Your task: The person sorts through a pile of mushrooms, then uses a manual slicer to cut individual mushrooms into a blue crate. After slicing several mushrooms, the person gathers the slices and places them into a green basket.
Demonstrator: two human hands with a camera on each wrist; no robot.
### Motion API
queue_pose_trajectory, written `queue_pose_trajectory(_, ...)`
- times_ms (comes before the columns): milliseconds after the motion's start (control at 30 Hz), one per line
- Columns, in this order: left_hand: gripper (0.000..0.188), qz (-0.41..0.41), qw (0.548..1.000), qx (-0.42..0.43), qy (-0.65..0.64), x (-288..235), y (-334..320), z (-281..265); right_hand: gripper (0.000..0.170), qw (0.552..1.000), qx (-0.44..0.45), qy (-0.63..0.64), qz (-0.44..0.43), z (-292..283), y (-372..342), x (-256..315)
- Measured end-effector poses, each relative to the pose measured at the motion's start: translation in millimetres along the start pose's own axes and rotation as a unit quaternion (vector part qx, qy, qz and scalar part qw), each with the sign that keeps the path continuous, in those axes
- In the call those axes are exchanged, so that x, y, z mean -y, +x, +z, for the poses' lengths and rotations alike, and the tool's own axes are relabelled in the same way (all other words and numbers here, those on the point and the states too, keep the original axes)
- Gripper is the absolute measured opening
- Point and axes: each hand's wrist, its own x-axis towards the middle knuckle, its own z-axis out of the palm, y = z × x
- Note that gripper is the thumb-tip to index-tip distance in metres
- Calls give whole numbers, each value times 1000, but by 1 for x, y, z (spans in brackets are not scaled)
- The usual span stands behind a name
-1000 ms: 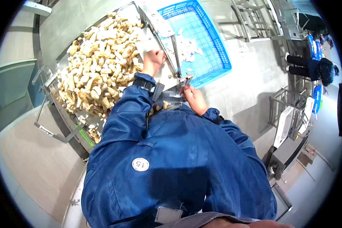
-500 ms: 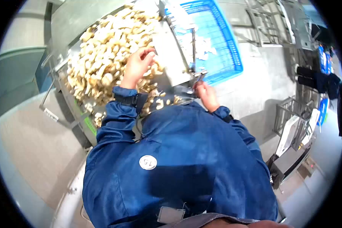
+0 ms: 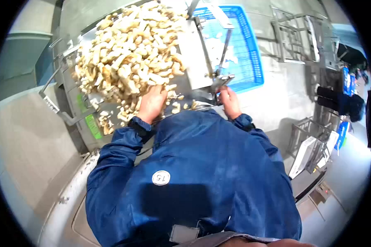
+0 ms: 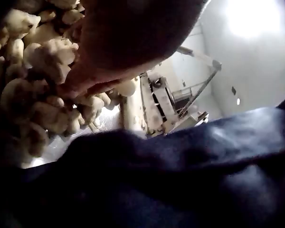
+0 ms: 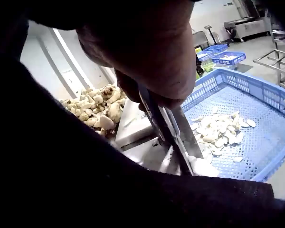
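My left hand (image 3: 152,103) reaches into the near edge of a big heap of pale, stubby mushrooms (image 3: 130,53). In the left wrist view its fingers (image 4: 76,85) are down among the mushrooms (image 4: 50,114), partly in shadow; I cannot tell whether they grip one. My right hand (image 3: 230,103) holds the metal handle (image 5: 156,116) of a lever cutter, its fingers curled round it. A white board (image 3: 197,61) belongs to the cutter, between the heap and a blue crate (image 3: 257,61). White slices (image 5: 221,130) lie scattered in that crate.
Small mushroom pieces (image 3: 177,108) lie on the metal table close to my body. A bent metal bar (image 3: 55,108) stands out at the left. Metal racks (image 3: 294,35) stand at the right, with a person in dark clothes (image 3: 348,105) farther off.
My left hand has gone from the cutter's white board back leftward and down to the near edge of the mushroom heap. My right hand stays on the handle.
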Motion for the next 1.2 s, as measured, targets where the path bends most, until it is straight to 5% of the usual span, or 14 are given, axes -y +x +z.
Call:
queue_pose_trajectory(100,14,31,999,-26,10,4,3,7,27,998,10,-31,54,-2,0,6)
queue_pose_trajectory(233,20,7,988,-57,-140,8,10,0,35,998,-5,-52,-24,-3,1,-9)
queue_pose_trajectory(300,20,-21,957,-80,-279,-4,24,-18,34,998,7,-30,47,-4,1,-4)
queue_pose_trajectory(433,26,-114,772,18,-625,-19,78,-34,34,999,10,-6,47,-2,2,-5)
queue_pose_trajectory(567,26,-43,570,55,-819,-40,133,-44,35,998,20,-1,57,-5,2,-9)
queue_pose_trajectory(633,25,-14,524,71,-849,-41,145,-42,35,999,16,-25,42,-5,2,-8)
queue_pose_trajectory(767,25,-69,626,84,-772,-39,140,-43,34,999,30,3,32,-6,2,-6)
queue_pose_trajectory(833,30,-50,753,116,-646,-28,126,-34,32,998,39,-3,58,-8,-1,0)
queue_pose_trajectory(900,29,-4,914,160,-373,-18,109,-22,31,998,41,11,52,-7,0,-4)
queue_pose_trajectory(1067,21,61,984,120,-114,-16,54,20,28,999,35,-4,38,-7,0,-1)
queue_pose_trajectory(1167,18,37,980,145,-130,-14,47,10,27,999,37,-5,40,-8,0,0)
queue_pose_trajectory(1200,18,16,984,67,-167,-11,45,14,27,999,34,-14,27,-9,0,-3)
